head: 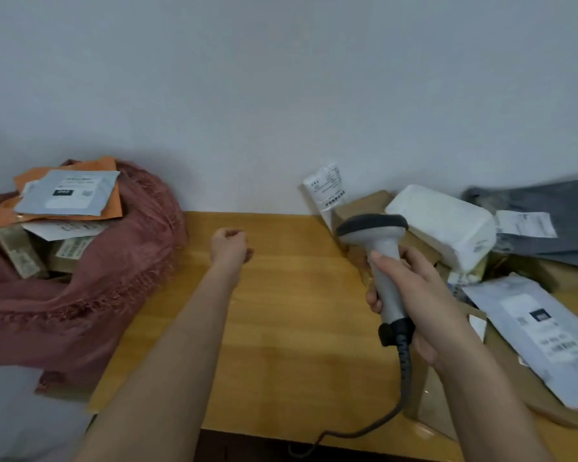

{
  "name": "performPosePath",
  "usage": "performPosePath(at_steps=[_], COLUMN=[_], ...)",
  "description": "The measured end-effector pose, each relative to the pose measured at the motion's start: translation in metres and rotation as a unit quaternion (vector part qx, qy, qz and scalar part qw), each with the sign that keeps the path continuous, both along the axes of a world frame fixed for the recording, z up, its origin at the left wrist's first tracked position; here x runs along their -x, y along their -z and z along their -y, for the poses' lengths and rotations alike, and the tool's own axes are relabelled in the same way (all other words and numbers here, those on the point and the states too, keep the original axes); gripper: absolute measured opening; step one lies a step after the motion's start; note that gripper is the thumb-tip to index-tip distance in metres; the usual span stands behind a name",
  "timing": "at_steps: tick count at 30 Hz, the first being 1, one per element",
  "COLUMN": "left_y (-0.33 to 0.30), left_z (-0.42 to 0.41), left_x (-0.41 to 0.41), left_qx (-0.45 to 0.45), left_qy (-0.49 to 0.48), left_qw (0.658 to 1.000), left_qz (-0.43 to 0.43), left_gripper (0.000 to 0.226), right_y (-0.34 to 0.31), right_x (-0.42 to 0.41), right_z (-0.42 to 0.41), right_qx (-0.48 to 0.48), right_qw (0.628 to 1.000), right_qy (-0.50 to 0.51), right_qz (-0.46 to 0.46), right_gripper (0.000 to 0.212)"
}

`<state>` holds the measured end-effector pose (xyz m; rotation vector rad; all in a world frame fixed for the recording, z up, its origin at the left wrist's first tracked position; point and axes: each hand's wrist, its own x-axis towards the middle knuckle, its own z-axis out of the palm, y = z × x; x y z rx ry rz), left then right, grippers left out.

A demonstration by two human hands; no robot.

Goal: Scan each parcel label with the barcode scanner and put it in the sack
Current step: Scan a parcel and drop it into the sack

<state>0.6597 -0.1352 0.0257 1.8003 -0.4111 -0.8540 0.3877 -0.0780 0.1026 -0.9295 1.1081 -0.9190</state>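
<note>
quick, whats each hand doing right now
Left hand: fingers curled, holding nothing, above the table.
Right hand: closed in a grip round the handle of the barcode scanner.

Wooden table (281, 328) against a plain pale wall (281, 78).
</note>
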Motion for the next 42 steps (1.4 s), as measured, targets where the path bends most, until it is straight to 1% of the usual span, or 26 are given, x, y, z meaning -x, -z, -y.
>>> performPosePath(at_steps=[2,4,6,7,10,11,12,13,14,15,16,18,19,21,23,25,27,28,29,31,34,37,39,42], left_y=[0.01,0.022,0.032,0.039,0.063,0.07,0.077,0.083,0.09,0.096,0.102,0.113,0.117,0.126,0.129,0.128,0.127,0.126,0.125,0.128,0.131,0.134,0.138,0.144], left_z=[0.009,0.012,0.01,0.008,-0.006,-0.013,-0.019,-0.027,-0.033,-0.04,-0.046,-0.057,-0.062,-0.072,-0.078,-0.083,-0.092,-0.099,-0.107,-0.125,-0.15,-0.167,-0.176,-0.18], left_x=[0.054,0.109,0.163,0.189,0.263,0.285,0.306,0.324,0.34,0.355,0.366,0.384,0.389,0.391,0.384,0.367,0.343,0.33,0.317,0.292,0.255,0.223,0.204,0.18], left_qx=[-0.054,-0.096,-0.137,-0.156,-0.196,-0.217,-0.24,-0.255,-0.26,-0.261,-0.267,-0.294,-0.295,-0.276,-0.252,-0.232,-0.204,-0.196,-0.196,-0.211,-0.216,-0.192,-0.167,-0.125], left_qy=[0.127,0.241,0.342,0.382,0.472,0.497,0.52,0.539,0.554,0.562,0.553,0.509,0.488,0.446,0.408,0.377,0.328,0.305,0.285,0.248,0.182,0.105,0.058,-0.006], left_qw=[0.99,0.966,0.929,0.91,0.851,0.829,0.804,0.781,0.763,0.754,0.758,0.781,0.79,0.811,0.841,0.877,0.919,0.932,0.938,0.941,0.948,0.956,0.958,0.959], left_qz=[-0.01,-0.006,0.025,0.052,0.117,0.135,0.16,0.186,0.208,0.22,0.219,0.211,0.225,0.258,0.249,0.187,0.074,0.017,-0.03,-0.09,-0.149,-0.196,-0.225,-0.255], left_gripper=[0.008,0.013,0.027,0.039,0.093,0.108,0.116,0.12,0.118,0.116,0.117,0.126,0.127,0.118,0.109,0.108,0.109,0.109,0.106,0.097,0.084,0.075,0.076,0.087], right_y=[0.002,0.003,0.006,0.008,0.015,0.018,0.021,0.024,0.026,0.028,0.029,0.032,0.034,0.038,0.039,0.039,0.039,0.038,0.037,0.035,0.035,0.038,0.04,0.042], right_x=[0.034,0.07,0.107,0.125,0.175,0.19,0.204,0.217,0.227,0.236,0.244,0.257,0.263,0.273,0.277,0.275,0.266,0.26,0.252,0.234,0.204,0.174,0.154,0.122], right_z=[-0.001,-0.002,-0.004,-0.005,-0.009,-0.009,-0.01,-0.01,-0.01,-0.01,-0.01,-0.012,-0.012,-0.014,-0.014,-0.012,-0.01,-0.009,-0.008,-0.006,-0.006,-0.009,-0.012,-0.016], right_qx=[0.0,-0.004,-0.016,-0.022,-0.029,-0.032,-0.037,-0.042,-0.045,-0.045,-0.045,-0.045,-0.047,-0.054,-0.06,-0.066,-0.073,-0.075,-0.076,-0.075,-0.071,-0.071,-0.078,-0.091], right_qw=[0.999,0.998,0.997,0.996,0.994,0.993,0.993,0.992,0.992,0.992,0.992,0.994,0.994,0.995,0.994,0.994,0.995,0.996,0.996,0.997,0.996,0.994,0.991,0.988], right_qy=[0.031,0.06,0.081,0.089,0.109,0.112,0.116,0.118,0.119,0.118,0.115,0.103,0.095,0.088,0.087,0.082,0.064,0.052,0.039,0.013,-0.031,-0.077,-0.103,-0.128], right_qz=[-0.011,-0.005,0.001,-0.004,-0.002,-0.004,-0.006,-0.008,-0.006,-0.004,-0.003,-0.008,-0.012,-0.016,-0.006,0.009,0.022,0.026,0.029,0.033,0.036,0.023,0.015,0.001], right_gripper=[0.025,0.026,0.028,0.027,0.023,0.023,0.024,0.024,0.024,0.024,0.024,0.024,0.024,0.025,0.026,0.024,0.022,0.023,0.023,0.024,0.026,0.028,0.03,0.028])
